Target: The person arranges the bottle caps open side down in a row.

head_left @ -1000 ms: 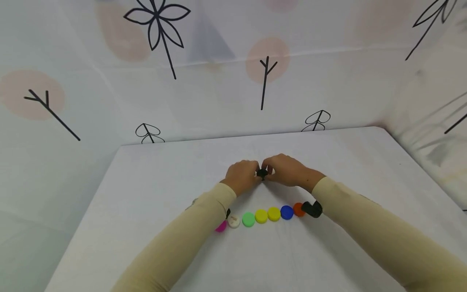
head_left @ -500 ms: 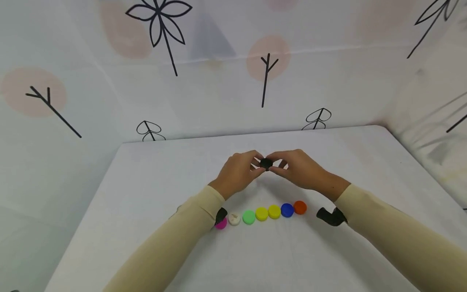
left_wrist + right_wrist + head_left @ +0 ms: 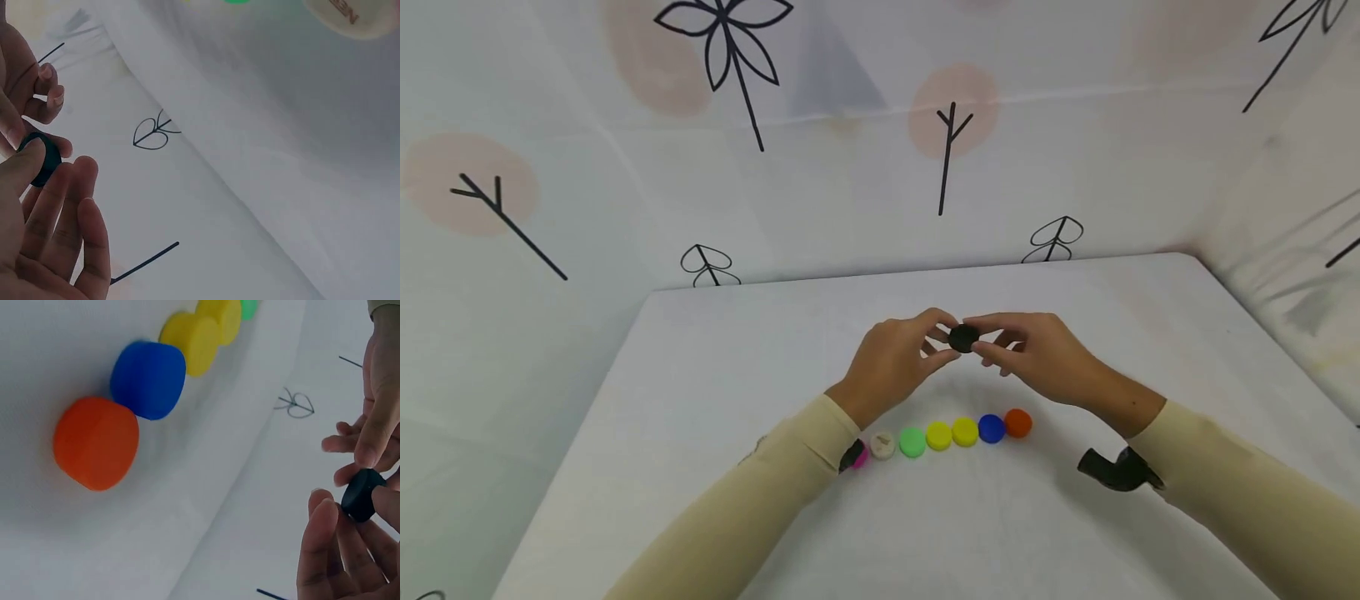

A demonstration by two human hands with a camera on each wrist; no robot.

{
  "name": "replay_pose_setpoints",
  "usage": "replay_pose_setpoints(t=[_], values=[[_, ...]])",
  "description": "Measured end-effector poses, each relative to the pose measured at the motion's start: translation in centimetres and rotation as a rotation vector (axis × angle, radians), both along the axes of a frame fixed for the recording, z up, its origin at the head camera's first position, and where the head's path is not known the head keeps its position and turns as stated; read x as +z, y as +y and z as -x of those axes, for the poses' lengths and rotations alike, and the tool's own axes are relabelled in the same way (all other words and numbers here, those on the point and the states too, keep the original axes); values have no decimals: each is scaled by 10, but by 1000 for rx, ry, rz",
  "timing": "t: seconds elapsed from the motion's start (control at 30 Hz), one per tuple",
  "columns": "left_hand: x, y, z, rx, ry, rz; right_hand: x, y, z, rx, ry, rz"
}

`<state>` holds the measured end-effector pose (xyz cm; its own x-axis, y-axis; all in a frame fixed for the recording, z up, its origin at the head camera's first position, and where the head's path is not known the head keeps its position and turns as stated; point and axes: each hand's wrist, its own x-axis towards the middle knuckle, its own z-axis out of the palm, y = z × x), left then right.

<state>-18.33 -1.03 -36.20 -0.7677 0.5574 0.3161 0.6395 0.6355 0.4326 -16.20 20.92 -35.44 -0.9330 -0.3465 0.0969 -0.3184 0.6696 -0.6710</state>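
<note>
A small round dark cap (image 3: 964, 338), like a bottle cap, is held up above the far middle of the table. My left hand (image 3: 887, 362) pinches its left side between thumb and fingers. From the right, my right hand (image 3: 1048, 354) pinches the opposite side with thumb and forefinger. Both wrist views show fingertips of the two hands meeting on this cap, which looks dark teal there. In the right wrist view the right hand (image 3: 350, 550) comes from below, its thumb on the cap's edge. The other fingers of both hands are loosely bent.
Nearer me lies a slanting row of caps: magenta (image 3: 860, 456), white with print (image 3: 882, 446), light green (image 3: 912, 442), two yellow (image 3: 938, 436), blue (image 3: 991, 428) and orange (image 3: 1018, 422). My left wrist partly covers the magenta one. Patterned cloth (image 3: 850, 192) hangs behind the white table (image 3: 760, 350).
Both hands have lifted the dark cap and shifted slightly right with it; its round face now shows more. My right forearm has swung right, uncovering the orange cap. The row stays put.
</note>
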Motion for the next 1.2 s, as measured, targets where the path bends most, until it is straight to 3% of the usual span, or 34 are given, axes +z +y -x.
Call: replay_pose_setpoints(t=[0.33, 0.6, 0.83, 1.2], values=[[3, 14, -18, 35, -8, -4, -5, 16, -21, -8, -38, 100], [-9, 28, -25, 34, -15, -15, -16, 25, -32, -64, -34, 94], [-18, 39, -30, 30, -64, -41, -24, 32, -38, -93, 2, 112], [-33, 59, -42, 84, -61, -28, -31, 41, -46, -114, -9, 110]])
